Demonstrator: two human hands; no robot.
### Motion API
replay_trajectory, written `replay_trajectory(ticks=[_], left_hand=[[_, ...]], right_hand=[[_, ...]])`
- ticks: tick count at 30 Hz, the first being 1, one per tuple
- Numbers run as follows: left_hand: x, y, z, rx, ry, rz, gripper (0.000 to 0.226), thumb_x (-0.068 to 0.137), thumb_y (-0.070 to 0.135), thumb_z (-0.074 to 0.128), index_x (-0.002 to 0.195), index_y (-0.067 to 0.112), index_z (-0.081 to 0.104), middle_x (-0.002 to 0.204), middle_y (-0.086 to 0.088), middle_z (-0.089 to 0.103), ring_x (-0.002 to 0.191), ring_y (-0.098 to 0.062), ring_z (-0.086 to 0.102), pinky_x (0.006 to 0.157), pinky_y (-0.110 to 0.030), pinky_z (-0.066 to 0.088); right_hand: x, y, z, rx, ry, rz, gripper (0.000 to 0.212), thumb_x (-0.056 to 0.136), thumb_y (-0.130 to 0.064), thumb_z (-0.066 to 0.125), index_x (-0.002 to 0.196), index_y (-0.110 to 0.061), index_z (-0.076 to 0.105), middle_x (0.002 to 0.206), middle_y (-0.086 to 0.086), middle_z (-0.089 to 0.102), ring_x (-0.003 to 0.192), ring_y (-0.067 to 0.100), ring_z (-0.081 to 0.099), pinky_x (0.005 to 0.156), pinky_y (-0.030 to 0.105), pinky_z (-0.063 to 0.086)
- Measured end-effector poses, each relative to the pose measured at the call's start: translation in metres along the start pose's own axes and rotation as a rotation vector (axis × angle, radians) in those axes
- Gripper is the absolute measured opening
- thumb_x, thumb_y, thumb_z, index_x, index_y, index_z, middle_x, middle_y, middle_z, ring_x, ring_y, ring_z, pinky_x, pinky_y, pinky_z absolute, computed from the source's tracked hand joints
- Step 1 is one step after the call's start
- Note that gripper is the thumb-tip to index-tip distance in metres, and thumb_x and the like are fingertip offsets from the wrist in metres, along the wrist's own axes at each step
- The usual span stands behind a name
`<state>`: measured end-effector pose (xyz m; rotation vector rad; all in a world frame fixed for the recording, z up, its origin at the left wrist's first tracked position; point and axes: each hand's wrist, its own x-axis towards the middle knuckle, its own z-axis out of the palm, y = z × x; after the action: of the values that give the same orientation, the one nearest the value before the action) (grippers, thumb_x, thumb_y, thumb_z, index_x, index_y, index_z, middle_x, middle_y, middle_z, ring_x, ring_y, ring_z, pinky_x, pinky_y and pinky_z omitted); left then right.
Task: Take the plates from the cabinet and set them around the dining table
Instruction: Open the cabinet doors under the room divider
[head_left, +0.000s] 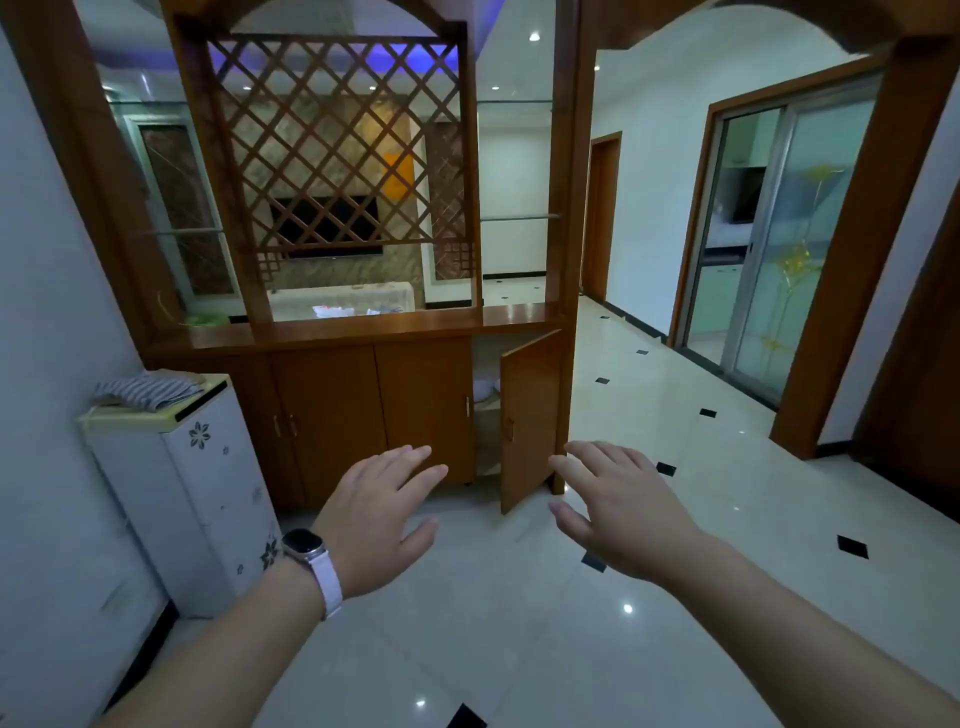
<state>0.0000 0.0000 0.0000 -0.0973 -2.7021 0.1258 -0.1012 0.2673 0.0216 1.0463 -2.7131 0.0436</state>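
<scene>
Head view: a person faces a wooden cabinet (332, 410) on the far side of a white tiled floor (519, 623).
Left hand (382, 514): held out palm down in the near middle, fingers straight and spread, grasping nothing. A watch (306, 551) with a white strap sits on the wrist.
Right hand (623, 512): held out just right of the left one and apart from it, fingers relaxed and released, touching nothing.
Cabinet door (530, 421): the rightmost door stands swung open toward the near side; the other doors are closed.
Plates (487, 389): white crockery on a shelf inside the open compartment, mostly hidden by door and frame, so the number cannot be told.
Lattice screen (337, 145): rises above the cabinet top.
White unit (208, 483): stands at near left against the wall, flower-printed, with a striped cloth (148, 391) on top.
Sliding glass door (779, 234): at far right.
</scene>
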Motion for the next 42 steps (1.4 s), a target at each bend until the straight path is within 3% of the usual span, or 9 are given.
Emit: replay_trajectory(ticks=[14,24,33,42], left_hand=[[0.063,-0.215,0.062,-0.026,0.000,-0.084,0.055,0.086,0.053,0.039,0.132,0.027,0.054,0.138,-0.002,0.054,0.126,-0.025,0.051,0.099,-0.046,0.040],[0.079,-0.274,0.104,-0.109,-0.021,-0.133,0.055,0.087,0.051,0.040,0.131,0.024,0.056,0.137,-0.003,0.055,0.126,-0.025,0.051,0.098,-0.048,0.044],[0.142,-0.298,0.153,-0.067,-0.080,-0.129,0.055,0.086,0.052,0.041,0.132,0.026,0.055,0.137,-0.001,0.055,0.126,-0.023,0.051,0.099,-0.045,0.043],[0.282,-0.316,0.214,-0.041,-0.073,-0.072,0.054,0.086,0.051,0.042,0.129,0.024,0.058,0.134,-0.001,0.057,0.125,-0.024,0.052,0.098,-0.043,0.043]], right_hand=[[0.215,-0.090,0.042,0.044,0.002,-0.018,0.055,0.098,-0.059,0.029,0.148,-0.035,0.031,0.155,-0.009,0.033,0.144,0.016,0.025,0.118,0.037,0.017],[0.291,-0.107,0.069,0.046,-0.059,-0.067,0.057,0.099,-0.058,0.029,0.149,-0.032,0.029,0.157,-0.005,0.031,0.145,0.018,0.024,0.119,0.040,0.016],[0.361,-0.070,0.118,0.055,-0.066,-0.066,0.055,0.098,-0.058,0.030,0.147,-0.032,0.034,0.154,-0.005,0.036,0.143,0.018,0.029,0.117,0.040,0.022],[0.463,0.019,0.157,0.074,-0.057,-0.050,0.056,0.097,-0.059,0.030,0.146,-0.032,0.036,0.153,-0.005,0.038,0.143,0.017,0.029,0.116,0.038,0.021]])
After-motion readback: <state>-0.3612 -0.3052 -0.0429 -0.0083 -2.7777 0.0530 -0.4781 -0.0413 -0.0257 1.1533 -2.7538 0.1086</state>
